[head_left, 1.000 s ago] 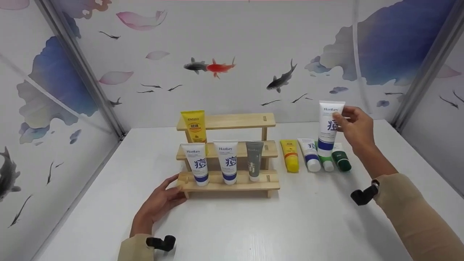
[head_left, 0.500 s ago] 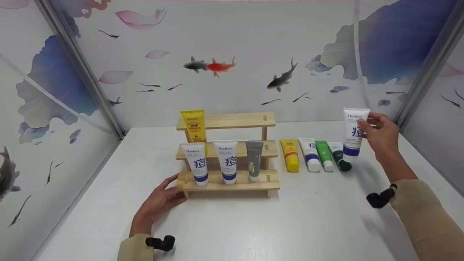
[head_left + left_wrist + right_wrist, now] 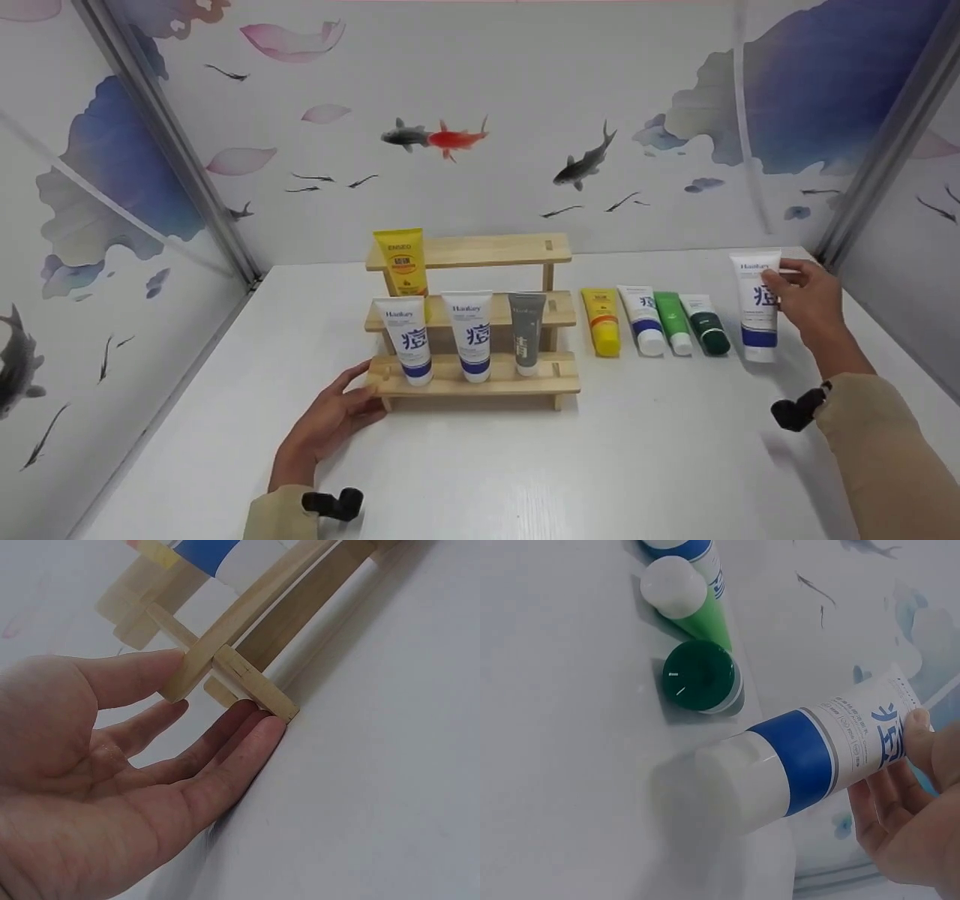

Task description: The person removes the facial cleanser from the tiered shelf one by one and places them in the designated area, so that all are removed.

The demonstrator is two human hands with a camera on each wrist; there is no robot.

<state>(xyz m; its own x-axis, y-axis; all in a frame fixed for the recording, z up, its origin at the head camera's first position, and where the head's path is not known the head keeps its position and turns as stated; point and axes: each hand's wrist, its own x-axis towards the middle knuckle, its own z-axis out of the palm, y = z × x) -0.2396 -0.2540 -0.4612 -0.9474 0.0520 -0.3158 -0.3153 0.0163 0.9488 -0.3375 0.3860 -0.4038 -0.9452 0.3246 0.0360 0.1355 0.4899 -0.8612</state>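
Observation:
My right hand (image 3: 814, 296) pinches a white and blue squeeze tube (image 3: 757, 319) by its upper side, thumb in front. The tube hangs cap down at the right of the row, tilted in the right wrist view; whether its white cap (image 3: 735, 784) touches the table, I cannot tell. Fairly straight fingers of my left hand (image 3: 330, 420) rest against the left end of a three-step wooden display rack (image 3: 450, 386), touching its board end and leg (image 3: 259, 682). Two white and blue tubes (image 3: 466, 337) and a grey tube (image 3: 527, 334) stand on the lowest step.
A yellow tube (image 3: 401, 259) stands on the rack's middle step, at the left. Right of the rack lie another yellow tube (image 3: 601, 322), a white and blue tube (image 3: 641, 321), a green tube (image 3: 673, 322) and a dark green-capped tube (image 3: 705, 325). Printed walls enclose the white table (image 3: 525, 480).
My right hand has carried the white and blue tube rightward and down, from above the lying tubes to beyond the dark green-capped one. My left hand and the rack have stayed in place.

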